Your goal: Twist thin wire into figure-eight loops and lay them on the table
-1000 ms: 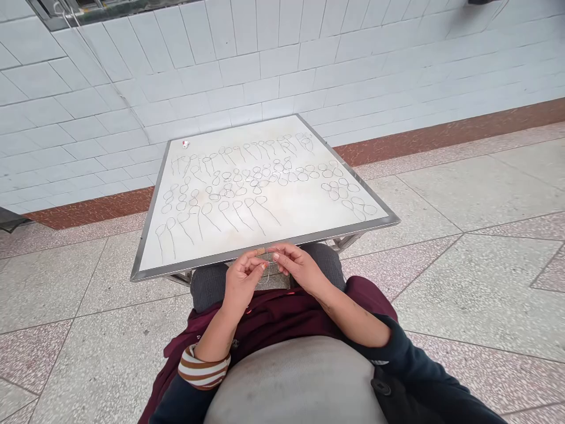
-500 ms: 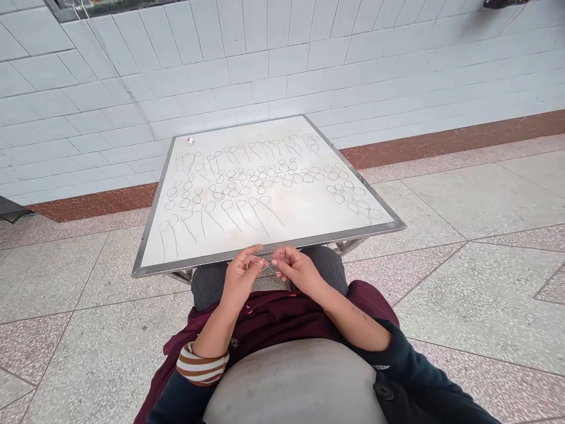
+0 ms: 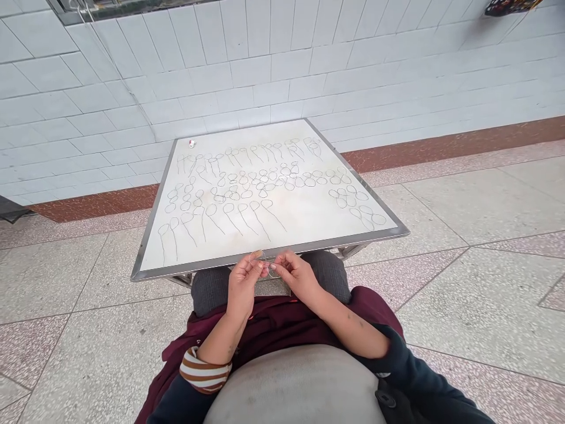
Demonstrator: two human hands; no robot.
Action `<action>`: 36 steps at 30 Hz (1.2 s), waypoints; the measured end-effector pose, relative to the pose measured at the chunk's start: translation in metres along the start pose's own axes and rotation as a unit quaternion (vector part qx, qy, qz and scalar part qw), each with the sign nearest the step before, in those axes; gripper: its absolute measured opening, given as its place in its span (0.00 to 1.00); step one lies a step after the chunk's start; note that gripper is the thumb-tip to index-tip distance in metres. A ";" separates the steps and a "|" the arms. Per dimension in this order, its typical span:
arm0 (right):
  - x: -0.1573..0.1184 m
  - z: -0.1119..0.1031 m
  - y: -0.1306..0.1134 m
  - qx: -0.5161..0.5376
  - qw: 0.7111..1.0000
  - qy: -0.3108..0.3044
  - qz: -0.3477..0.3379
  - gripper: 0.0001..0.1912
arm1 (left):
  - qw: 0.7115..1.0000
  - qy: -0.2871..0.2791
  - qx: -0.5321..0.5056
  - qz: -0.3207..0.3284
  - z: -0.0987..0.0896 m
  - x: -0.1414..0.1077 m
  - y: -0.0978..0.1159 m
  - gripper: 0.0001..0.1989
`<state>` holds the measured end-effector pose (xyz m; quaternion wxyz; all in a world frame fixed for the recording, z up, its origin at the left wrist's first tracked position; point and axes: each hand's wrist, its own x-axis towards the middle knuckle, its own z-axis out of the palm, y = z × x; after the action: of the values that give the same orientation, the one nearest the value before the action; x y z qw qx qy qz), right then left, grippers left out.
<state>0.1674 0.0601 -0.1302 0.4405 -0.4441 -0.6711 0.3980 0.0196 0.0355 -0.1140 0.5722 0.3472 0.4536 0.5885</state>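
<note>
My left hand (image 3: 245, 279) and my right hand (image 3: 296, 272) meet just in front of the table's near edge, above my lap. Between their fingertips is a thin looped wire (image 3: 266, 259), pinched by both hands. One loop of it rises over the left fingertips, and another part curves beside the right thumb. On the white table (image 3: 309, 218) lie several thin wire pieces: rows of single loops with long tails, such as one looped wire (image 3: 228, 208), and rows of joined rings (image 3: 339, 194) in the middle and at the right.
A small red and white object (image 3: 192, 143) sits at the table's far left corner. A grey metal rim (image 3: 273, 248) edges the tabletop. Behind stands a white tiled wall (image 3: 251, 82). A dark patterned object (image 3: 509, 7) shows at the top right.
My hands have come slightly closer together and a little lower in view. The wire between them has turned, with a loop now standing above the left fingertips.
</note>
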 end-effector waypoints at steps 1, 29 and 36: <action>0.000 -0.001 0.000 -0.020 1.000 0.003 -0.006 0.08 | 1.000 0.001 -0.003 -0.004 0.000 0.000 0.000 0.17; -0.003 0.007 0.001 -0.054 0.994 0.019 -0.088 0.07 | 0.997 0.012 -0.046 -0.056 0.001 -0.002 -0.007 0.17; -0.005 0.012 0.002 0.000 0.998 0.015 -0.055 0.07 | 0.997 0.021 -0.052 -0.043 0.002 -0.001 -0.007 0.16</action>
<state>0.1578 0.0542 -0.1364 0.4718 -0.4121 -0.6878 0.3668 0.0242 0.0339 -0.1200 0.6046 0.2845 0.4486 0.5936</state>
